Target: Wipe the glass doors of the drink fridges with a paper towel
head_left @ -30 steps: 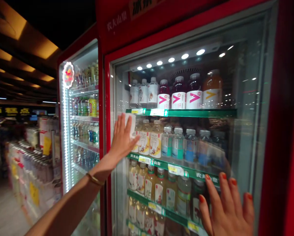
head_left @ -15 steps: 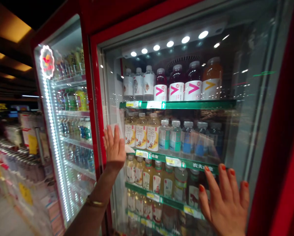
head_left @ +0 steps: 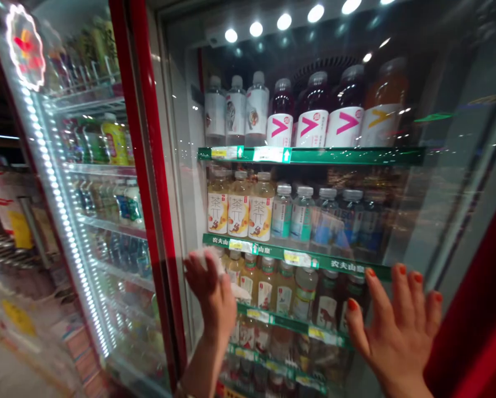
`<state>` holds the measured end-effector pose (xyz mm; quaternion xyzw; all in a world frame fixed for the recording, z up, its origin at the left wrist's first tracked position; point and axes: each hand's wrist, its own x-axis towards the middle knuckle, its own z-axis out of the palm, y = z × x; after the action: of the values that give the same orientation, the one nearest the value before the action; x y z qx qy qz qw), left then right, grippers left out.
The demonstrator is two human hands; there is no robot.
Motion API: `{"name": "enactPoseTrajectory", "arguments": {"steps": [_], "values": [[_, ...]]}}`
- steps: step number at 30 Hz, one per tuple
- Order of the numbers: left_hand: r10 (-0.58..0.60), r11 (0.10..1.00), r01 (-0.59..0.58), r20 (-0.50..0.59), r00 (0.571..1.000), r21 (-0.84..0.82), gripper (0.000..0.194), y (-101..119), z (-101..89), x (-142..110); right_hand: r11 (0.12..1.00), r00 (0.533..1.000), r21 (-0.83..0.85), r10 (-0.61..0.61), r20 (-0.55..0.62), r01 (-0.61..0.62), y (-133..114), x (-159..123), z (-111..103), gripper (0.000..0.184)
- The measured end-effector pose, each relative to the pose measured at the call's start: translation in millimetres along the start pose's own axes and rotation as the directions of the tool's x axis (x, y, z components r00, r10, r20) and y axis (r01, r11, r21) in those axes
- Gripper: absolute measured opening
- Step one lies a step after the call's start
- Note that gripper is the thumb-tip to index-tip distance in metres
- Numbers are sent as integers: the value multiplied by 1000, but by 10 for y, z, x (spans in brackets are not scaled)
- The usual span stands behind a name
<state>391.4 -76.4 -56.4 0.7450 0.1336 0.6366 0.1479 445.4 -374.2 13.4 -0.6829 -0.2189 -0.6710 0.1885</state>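
My left hand (head_left: 212, 290) is up against the glass door (head_left: 181, 182) of a red drinks fridge, near its left frame. Under its palm and fingers is a thin white wipe (head_left: 242, 292), partly hidden by the hand and slightly blurred; cloth or paper, I cannot tell. At the lower right, my right hand (head_left: 399, 326) has its fingers spread, fingertips at the glass, with nothing in it. Behind the door, bottles with pink V labels (head_left: 313, 126) fill the top shelf. Tea bottles (head_left: 238, 209) and blue-green labelled bottles (head_left: 291, 218) stand on the shelf below.
A second lit drinks fridge (head_left: 94, 221) stands at the left, with a glowing sign (head_left: 25, 47) at its upper corner. Beyond it, blurred stacked goods with yellow tags (head_left: 19, 318) line the aisle. The red frame (head_left: 475, 309) borders the right side.
My left hand has slid the wipe down the glass along the door's left side. My right hand stays spread at the glass. The view has come closer and tilted down.
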Motion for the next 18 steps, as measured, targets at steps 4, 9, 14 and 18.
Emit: {"name": "enactPoseTrajectory", "arguments": {"steps": [4,9,14,18], "values": [[473,878,-479,151,868,4,73,469,65,-761,1000,1000,27,3,7,-3,6,9,-13,67],[106,984,-106,5,994,146,76,-58,-94,-637,997,1000,78,20,-13,-18,28,-5,-41,65],[-56,984,64,-50,997,167,76,180,163,-770,994,999,103,40,16,-41,57,-11,-68,65],[317,937,-319,32,948,143,87,493,375,-1523,990,999,135,21,29,-24,82,-14,-81,63]]}}
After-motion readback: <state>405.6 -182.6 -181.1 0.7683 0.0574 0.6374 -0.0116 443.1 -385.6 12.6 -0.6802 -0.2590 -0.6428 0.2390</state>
